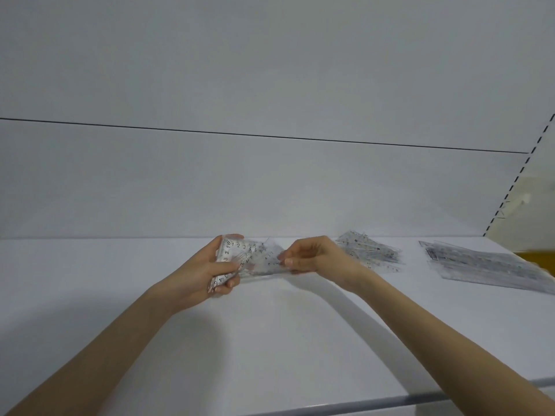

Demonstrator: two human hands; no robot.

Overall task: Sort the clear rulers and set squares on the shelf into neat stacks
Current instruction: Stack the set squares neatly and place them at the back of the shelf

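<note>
The left hand (207, 268) grips the left end of a bundle of clear set squares (255, 259), fingers curled round its edge and thumb laid across the printed scale. The right hand (312, 258) pinches the bundle's right tip between thumb and fingertips. The bundle hangs between the two hands over the back part of the white shelf (270, 340); whether its lower edge touches the surface cannot be told.

Just beside the right hand, partly hidden behind its wrist, lies a heap of short clear rulers (371, 252), loosely fanned. Further right, apart from it, a stack of long clear rulers (486, 265) lies slanted across the shelf. A yellow object (534, 256) shows at the frame's right edge, behind that stack. The white back panel (270, 181) rises behind everything, and a slotted upright (517, 181) runs up the right side.
</note>
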